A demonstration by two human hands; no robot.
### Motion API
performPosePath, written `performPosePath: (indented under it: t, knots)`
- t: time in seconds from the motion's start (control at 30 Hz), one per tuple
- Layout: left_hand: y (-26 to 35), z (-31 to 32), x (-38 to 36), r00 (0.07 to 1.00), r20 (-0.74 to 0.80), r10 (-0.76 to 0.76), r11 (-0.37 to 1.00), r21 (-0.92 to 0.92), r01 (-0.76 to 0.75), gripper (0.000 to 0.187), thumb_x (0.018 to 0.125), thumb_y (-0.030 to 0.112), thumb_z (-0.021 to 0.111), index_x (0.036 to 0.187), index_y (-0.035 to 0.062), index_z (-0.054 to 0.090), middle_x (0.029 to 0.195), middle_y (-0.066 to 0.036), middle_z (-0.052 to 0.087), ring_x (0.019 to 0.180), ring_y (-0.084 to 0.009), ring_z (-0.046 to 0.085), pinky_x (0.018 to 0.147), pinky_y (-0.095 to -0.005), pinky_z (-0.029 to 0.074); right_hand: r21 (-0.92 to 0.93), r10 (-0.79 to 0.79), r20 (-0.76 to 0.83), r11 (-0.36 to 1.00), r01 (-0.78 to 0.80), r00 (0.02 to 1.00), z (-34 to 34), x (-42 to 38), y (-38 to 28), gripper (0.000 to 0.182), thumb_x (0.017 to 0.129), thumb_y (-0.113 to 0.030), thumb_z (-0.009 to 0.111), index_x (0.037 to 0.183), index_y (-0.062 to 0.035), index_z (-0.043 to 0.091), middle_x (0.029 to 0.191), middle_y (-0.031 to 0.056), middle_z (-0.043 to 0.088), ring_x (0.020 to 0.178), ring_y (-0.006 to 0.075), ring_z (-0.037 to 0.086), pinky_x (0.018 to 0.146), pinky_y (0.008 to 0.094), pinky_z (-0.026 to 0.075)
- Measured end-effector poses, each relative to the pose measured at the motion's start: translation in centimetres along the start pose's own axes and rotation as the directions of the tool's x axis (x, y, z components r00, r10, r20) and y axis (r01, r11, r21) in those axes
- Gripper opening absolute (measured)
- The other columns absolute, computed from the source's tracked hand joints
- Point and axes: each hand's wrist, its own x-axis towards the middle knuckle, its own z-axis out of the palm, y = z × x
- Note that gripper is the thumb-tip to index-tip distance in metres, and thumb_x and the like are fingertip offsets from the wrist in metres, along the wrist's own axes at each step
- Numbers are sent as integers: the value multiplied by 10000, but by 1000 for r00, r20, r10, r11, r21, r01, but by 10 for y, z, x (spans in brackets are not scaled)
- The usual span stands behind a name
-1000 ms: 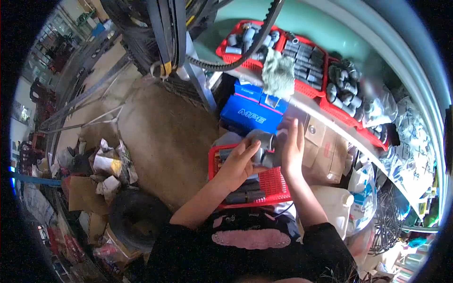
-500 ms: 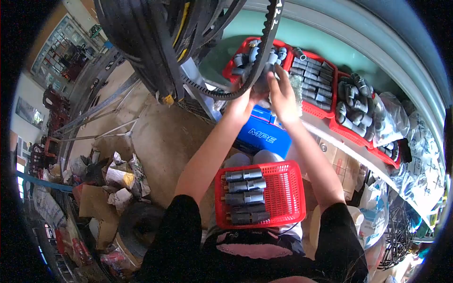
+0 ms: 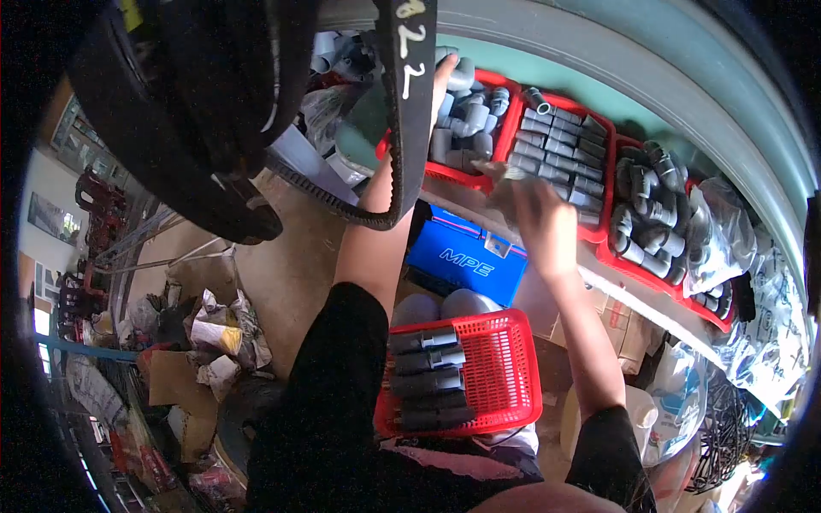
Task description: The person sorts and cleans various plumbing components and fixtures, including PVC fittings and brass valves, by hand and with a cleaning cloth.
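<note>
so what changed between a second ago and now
Both hands lifted grey fittings from over the lap basket to the shelf. Now the left hand reaches into the leftmost shelf basket, and the right hand, blurred, hangs below it. The lap basket's row of fittings and the blue box stayed put.

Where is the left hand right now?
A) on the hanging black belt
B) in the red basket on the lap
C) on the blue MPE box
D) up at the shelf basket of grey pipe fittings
D: the left hand is raised to the leftmost red shelf basket, its fingers among the grey pipe fittings, well above the blue MPE box and the lap basket.
</note>
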Motion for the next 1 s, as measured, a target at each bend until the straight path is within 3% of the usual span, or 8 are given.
performPosePath:
  t: [0.07,0.17,0.27,0.47,0.6,0.7,0.93,1.0]
  knots:
    - [-10,8,12,1000,14,17,997,72,-18,369,797,285,795,1029,21,682,953,-52,699,857,-141,633,782,-325,511,161,137,-45,979,-128,990,-16,-4,-11,256,936,-238,625,913,17,624,717,240,618,671,386,652,569,403,488]
    - [-39,18,28,997,77,29,994,98,-36,383,794,291,796,1032,13,688,956,-52,706,873,-133,634,796,-306,502,207,228,94,948,-243,969,-19,-23,-6,295,943,-251,636,966,43,628,696,217,613,658,212,650,591,353,486]
    - [-72,17,38,960,243,-139,971,223,84,573,720,484,770,1110,76,673,1069,-136,700,1008,-292,663,903,-402,488,377,301,248,846,-378,921,-12,-36,6,369,926,-278,667,1065,59,617,809,154,663,761,122,613,703,302,504]
    - [-69,2,37,937,229,-264,887,439,142,662,704,595,735,1165,125,668,1121,-117,691,1106,-312,624,1016,-478,397,481,255,446,740,-471,858,-18,-37,4,354,923,-233,666,1123,53,603,981,131,686,878,133,632,797,291,506]
    - [-43,-5,34,923,159,-350,882,387,267,504,745,370,820,1104,36,701,1052,-75,705,959,-170,638,870,-323,487,395,309,517,741,-543,798,-27,-35,-1,292,925,-179,650,1093,57,615,952,128,685,861,133,630,780,292,502]
    - [-79,-13,51,940,7,-342,844,442,304,534,722,380,836,1119,48,701,1112,-82,695,1030,-184,627,912,-332,472,412,288,480,760,-503,829,-31,-42,-4,260,931,-158,636,1072,60,620,929,126,683,838,127,623,764,288,496]
    - [-99,-34,59,929,56,-366,740,622,254,692,757,548,752,1221,46,643,1242,-147,635,1154,-248,589,972,-370,446,469,304,509,686,-556,805,-44,-63,-5,239,937,-111,630,1107,53,595,996,107,681,917,135,640,817,283,504]
    - [-93,-35,52,895,49,-444,662,691,291,789,786,662,616,1300,64,576,1354,-181,516,1266,-336,431,1023,-483,317,496,283,463,703,-510,840,-47,-71,-3,254,934,-91,631,1142,44,578,1017,104,681,947,138,643,833,286,506]
